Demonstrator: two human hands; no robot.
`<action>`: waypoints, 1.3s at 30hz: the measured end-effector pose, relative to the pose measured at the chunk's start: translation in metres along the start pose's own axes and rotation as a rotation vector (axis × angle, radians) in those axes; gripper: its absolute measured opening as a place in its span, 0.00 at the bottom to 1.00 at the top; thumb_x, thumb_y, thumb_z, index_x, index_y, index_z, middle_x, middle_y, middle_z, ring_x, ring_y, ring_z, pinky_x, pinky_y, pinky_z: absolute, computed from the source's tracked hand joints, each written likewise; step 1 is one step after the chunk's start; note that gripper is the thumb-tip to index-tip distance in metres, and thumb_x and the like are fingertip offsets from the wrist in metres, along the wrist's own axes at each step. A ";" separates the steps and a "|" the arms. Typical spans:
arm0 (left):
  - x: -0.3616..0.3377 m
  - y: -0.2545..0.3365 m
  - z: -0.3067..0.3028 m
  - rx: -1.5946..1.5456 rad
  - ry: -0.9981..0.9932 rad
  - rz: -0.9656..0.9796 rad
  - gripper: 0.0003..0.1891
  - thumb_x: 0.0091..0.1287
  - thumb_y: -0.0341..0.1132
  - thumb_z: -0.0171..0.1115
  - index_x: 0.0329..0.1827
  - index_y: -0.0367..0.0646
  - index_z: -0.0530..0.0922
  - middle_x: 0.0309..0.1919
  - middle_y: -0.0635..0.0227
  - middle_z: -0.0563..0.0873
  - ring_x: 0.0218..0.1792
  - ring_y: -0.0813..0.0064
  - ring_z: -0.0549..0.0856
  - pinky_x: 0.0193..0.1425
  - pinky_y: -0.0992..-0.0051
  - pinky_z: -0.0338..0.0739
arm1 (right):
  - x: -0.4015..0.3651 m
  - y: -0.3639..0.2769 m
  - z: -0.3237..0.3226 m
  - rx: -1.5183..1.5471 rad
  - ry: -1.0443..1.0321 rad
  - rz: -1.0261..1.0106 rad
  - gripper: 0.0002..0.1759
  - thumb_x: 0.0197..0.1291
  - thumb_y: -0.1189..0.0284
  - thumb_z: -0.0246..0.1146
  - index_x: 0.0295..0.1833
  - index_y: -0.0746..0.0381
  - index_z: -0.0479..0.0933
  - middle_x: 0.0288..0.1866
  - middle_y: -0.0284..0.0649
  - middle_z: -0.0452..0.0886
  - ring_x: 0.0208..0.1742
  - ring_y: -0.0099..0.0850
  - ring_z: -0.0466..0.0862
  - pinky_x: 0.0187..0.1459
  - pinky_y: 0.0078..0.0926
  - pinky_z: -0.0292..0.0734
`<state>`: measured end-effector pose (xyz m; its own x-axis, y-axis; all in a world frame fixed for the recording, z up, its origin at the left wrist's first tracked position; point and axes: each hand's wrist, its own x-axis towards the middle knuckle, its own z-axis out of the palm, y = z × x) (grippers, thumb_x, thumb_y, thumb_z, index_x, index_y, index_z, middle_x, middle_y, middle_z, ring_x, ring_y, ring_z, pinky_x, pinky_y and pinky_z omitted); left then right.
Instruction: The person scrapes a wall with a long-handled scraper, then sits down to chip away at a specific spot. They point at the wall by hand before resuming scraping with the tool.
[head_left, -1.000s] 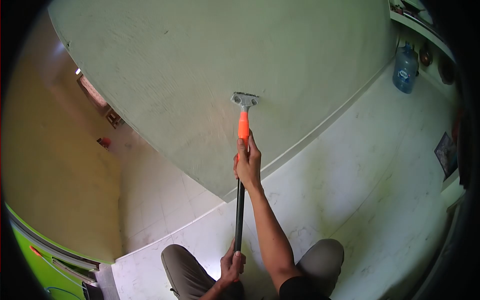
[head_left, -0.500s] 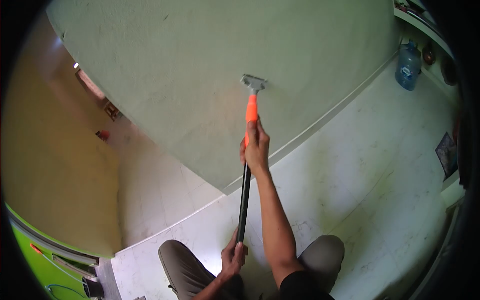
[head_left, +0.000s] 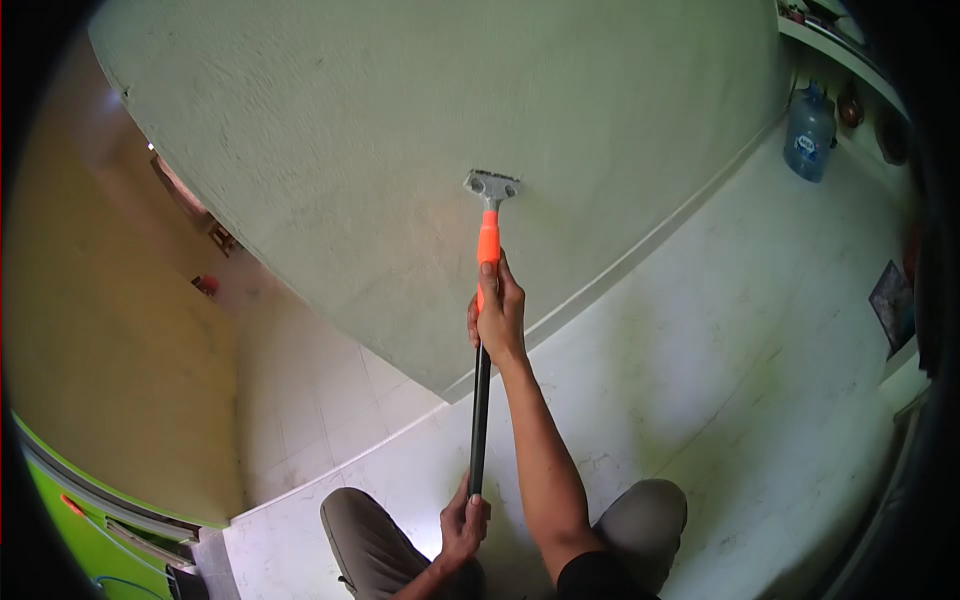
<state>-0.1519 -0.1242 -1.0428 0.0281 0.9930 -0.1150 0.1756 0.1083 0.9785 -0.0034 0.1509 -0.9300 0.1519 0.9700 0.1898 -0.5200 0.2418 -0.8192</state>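
At eight o'clock in your view a glossy lime-green cabinet [head_left: 70,520] curves below a smooth ochre-yellow side wall [head_left: 90,330], with a small red object [head_left: 207,285] on the floor far down the passage. Your left hand [head_left: 462,525], at six o'clock between your knees, is closed in a fist around the bottom end of the long-handled scraper [head_left: 479,420] — a thin black pole, an orange sleeve and a flat grey metal blade head. The head sits just above centre, edge flat against the pale green rough-plastered wall [head_left: 400,120]. Your right hand [head_left: 497,315] wraps the pole where black meets orange, with the forefinger stretched along the sleeve towards twelve o'clock. The plaster looks grainy and matt. Faint streaks show at nine o'clock of the blade, but I see no clear line between worked and unworked surface. My judgement is that you are mid-job, with most of the wall left. The white tiled floor [head_left: 760,330] is marbled and scuffed, and no flakes are visible on it. At two o'clock a blue translucent plastic water jug [head_left: 808,135] stands against the skirting.
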 end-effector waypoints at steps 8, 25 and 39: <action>0.003 0.006 -0.003 0.010 -0.013 -0.011 0.30 0.85 0.43 0.50 0.86 0.43 0.59 0.25 0.77 0.76 0.20 0.88 0.71 0.24 0.83 0.68 | 0.004 -0.007 -0.003 -0.011 0.023 0.001 0.36 0.81 0.45 0.51 0.83 0.53 0.61 0.15 0.30 0.64 0.10 0.21 0.67 0.12 0.24 0.64; -0.005 -0.006 -0.002 -0.003 -0.003 -0.022 0.31 0.86 0.42 0.49 0.86 0.40 0.56 0.25 0.75 0.77 0.20 0.87 0.72 0.24 0.82 0.70 | -0.005 0.004 -0.004 -0.028 -0.031 -0.011 0.38 0.81 0.45 0.50 0.86 0.51 0.55 0.15 0.29 0.63 0.10 0.20 0.67 0.11 0.24 0.64; -0.012 0.006 0.006 0.006 0.020 0.004 0.31 0.86 0.45 0.50 0.86 0.41 0.59 0.24 0.75 0.77 0.19 0.89 0.71 0.24 0.83 0.68 | -0.007 -0.007 0.002 0.018 -0.012 -0.011 0.35 0.82 0.46 0.50 0.83 0.55 0.60 0.15 0.29 0.64 0.10 0.20 0.67 0.11 0.23 0.63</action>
<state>-0.1450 -0.1361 -1.0366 0.0086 0.9942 -0.1074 0.1815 0.1041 0.9779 -0.0026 0.1426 -0.9241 0.1473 0.9675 0.2053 -0.5334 0.2525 -0.8073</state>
